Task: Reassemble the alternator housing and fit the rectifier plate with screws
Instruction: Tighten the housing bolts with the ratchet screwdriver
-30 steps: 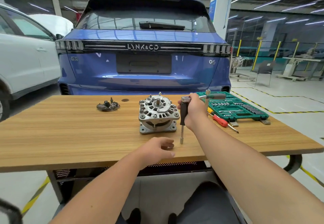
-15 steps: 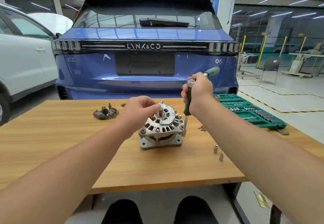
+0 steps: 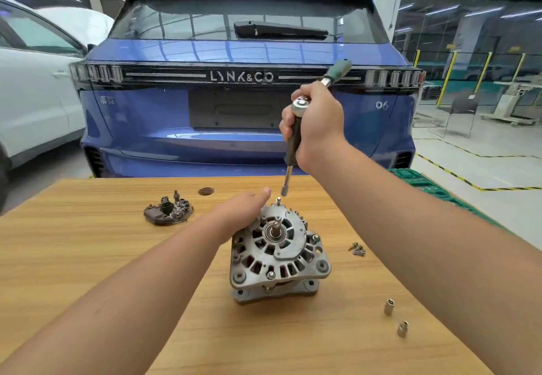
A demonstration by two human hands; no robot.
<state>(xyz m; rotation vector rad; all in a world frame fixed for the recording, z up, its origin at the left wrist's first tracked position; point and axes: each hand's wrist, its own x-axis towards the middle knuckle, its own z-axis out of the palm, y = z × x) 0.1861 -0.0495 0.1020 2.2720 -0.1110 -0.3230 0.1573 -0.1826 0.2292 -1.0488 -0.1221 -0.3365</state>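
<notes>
change: left hand (image 3: 245, 213) now lying on the far-left shoulder of the alternator housing (image 3: 278, 253) instead of hovering by the shaft; ratchet driver (image 3: 294, 137) lifting higher, tip now hanging just above the far through-bolt (image 3: 278, 199); head leaning in closer.
rectifier plate (image 3: 167, 212): sitting on the table (image 3: 88, 257) far left, well apart from the housing, not fitted yet.
left hand: pressing flat on the housing, fingers straight, thumb reaching toward the bolt, gripping nothing.
alternator housing: standing mid-table, shaft pointing up, bolts showing at near and right rim.
through-bolt: standing proud at the far rim, looking only part-seated.
right hand (image 3: 315, 124): wrapping round the driver just below the ratchet head, green handle poking up-right.
driver socket (image 3: 284, 191): hovering just above the bolt, tilting slightly, not touching.
loose screws (image 3: 357, 249): lying right of the housing.
spare sockets (image 3: 394, 317): standing near right edge, near the forearm.
risk: dropping the socket on at a tilt, missing the bolt head, cross-threading.
risk: slipping off and hitting the left thumb, sitting just beside the bolt.
risk: housing rocking under torque, being held by flat pressure only.
risk: right forearm sweeping the sockets or screws off the table.
</notes>
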